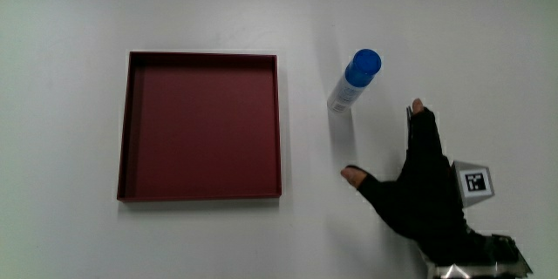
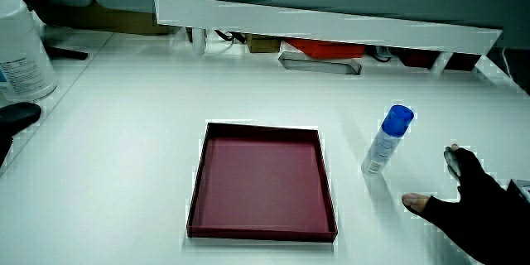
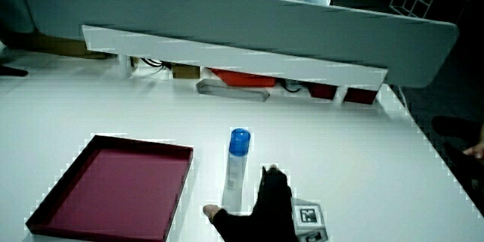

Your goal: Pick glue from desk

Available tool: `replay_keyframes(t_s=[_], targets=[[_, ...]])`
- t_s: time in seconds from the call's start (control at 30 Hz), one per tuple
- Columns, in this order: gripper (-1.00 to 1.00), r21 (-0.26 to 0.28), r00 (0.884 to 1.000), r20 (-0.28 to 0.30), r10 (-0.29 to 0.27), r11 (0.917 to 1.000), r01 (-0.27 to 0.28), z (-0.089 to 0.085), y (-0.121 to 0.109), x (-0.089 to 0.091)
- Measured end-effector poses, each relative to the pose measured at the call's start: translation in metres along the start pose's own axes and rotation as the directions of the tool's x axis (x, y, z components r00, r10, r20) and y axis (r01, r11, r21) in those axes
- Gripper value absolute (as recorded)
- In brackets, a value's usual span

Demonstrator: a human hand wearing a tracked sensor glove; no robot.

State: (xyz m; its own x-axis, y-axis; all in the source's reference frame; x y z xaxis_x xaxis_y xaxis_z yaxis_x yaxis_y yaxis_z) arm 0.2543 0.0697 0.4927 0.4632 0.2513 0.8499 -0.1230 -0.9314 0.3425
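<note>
The glue (image 1: 354, 81) is a white tube with a blue cap, standing upright on the white desk beside the red tray; both side views show it too (image 2: 387, 142) (image 3: 237, 168). The gloved hand (image 1: 417, 190) lies nearer to the person than the glue, a short way from its base. Its thumb and fingers are spread wide and hold nothing. The patterned cube (image 1: 473, 182) sits on the hand's back. In the side views the hand (image 2: 469, 199) (image 3: 261, 210) reaches toward the tube without touching it.
A shallow dark red tray (image 1: 127, 126) lies empty on the desk beside the glue. A low white partition (image 2: 331, 25) runs along the desk's edge farthest from the person. A white container (image 2: 21, 45) stands at a desk corner.
</note>
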Motion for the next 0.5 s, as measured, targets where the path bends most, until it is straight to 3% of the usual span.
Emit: replay_keyframes(t_s=[0.1, 0.2, 0.27, 0.37, 0.5], targets=[[0.00, -0.006, 0.996, -0.068, -0.064, 0.9980, 0.063, 0.002, 0.013, -0.004], [0.00, -0.019, 0.989, -0.135, -0.055, 0.9984, 0.053, 0.001, 0.026, -0.010], [0.00, -0.025, 0.990, -0.109, -0.085, 0.9962, 0.083, 0.001, 0.035, -0.007], [0.00, -0.042, 0.981, -0.184, -0.062, 0.9976, 0.055, -0.002, 0.047, -0.013], [0.00, -0.049, 0.976, -0.186, -0.113, 0.9933, 0.105, -0.003, 0.063, -0.012]])
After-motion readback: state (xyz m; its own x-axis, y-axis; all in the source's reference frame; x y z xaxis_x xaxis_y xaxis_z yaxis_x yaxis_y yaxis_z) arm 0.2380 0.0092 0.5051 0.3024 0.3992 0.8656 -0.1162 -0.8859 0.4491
